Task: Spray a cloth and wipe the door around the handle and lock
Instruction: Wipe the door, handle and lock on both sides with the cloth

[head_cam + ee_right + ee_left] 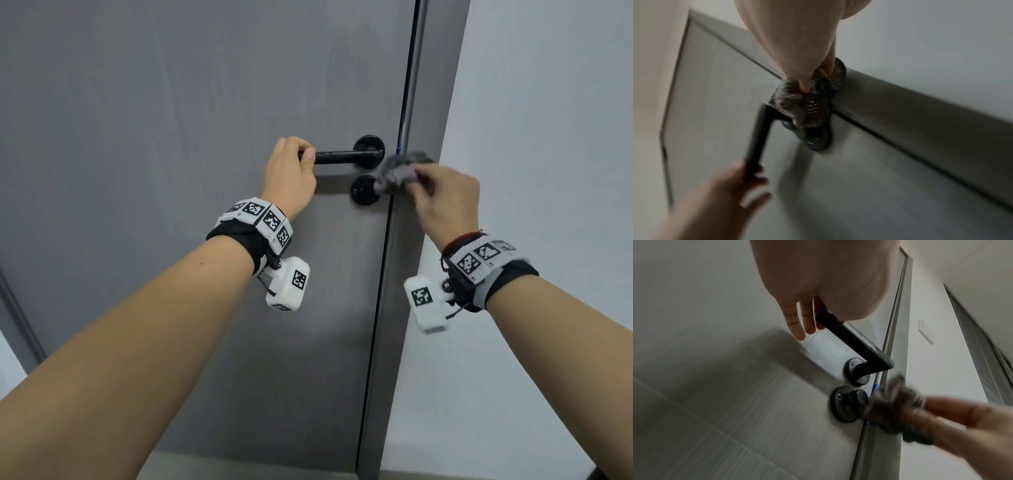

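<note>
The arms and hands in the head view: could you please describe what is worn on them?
Both forearms are bare, with no sleeves. Each wrist carries a black strap with white blocks printed with black-and-white square codes, plus a white boxy camera with thin black cables. The left hand and right hand wear no gloves.
</note>
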